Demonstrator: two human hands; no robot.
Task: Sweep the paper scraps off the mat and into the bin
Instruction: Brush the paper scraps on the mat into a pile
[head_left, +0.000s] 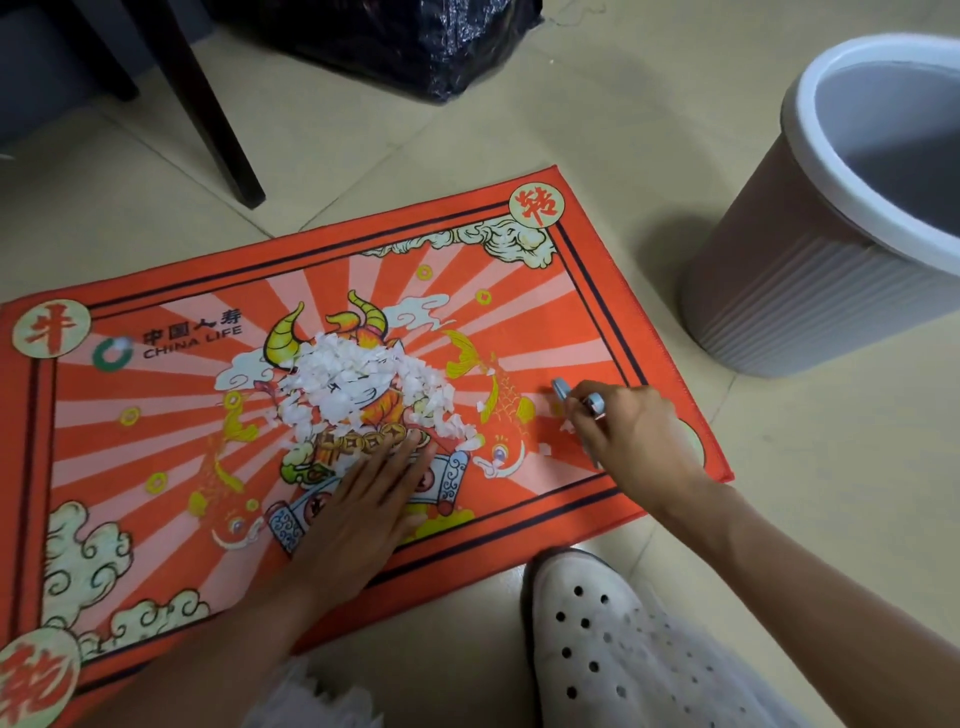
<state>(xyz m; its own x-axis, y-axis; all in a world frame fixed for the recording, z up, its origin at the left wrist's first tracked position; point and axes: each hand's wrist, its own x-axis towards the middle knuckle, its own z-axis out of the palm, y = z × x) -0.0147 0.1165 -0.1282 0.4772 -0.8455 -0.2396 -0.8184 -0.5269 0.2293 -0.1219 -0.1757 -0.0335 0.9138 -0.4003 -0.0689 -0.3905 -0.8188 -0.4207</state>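
Centrally heaped: paper scraps (358, 384), white, piled over the ox print in the middle of the mat (156, 405). A few stray bits lying apart toward the mat's right end, beside the fish print and just under the right hand (631, 431).

Left hand (363, 514) flat on the mat, fingers straight and together, fingertips touching the near edge of the heap. Right hand curled round a small grey-blue object (579, 400), kind not clear from this angle, its tip down on the mat near the strays and close to the right border.

Mat red-orange, dark double line along the border, lying askew on the tiled floor (597, 104); right short edge angled toward the bin (810, 291). Bin upright, grey ribbed wall, white rim, mouth open, standing on the floor just off the mat's far right corner, not touching it. Bare strip of tile between mat edge and bin base.

Near edge of the mat close to a white perforated shoe (587, 639). Beyond the far edge, open tile, then a dark furniture leg (218, 114) and a black plastic bag (415, 41), both well clear of the mat.
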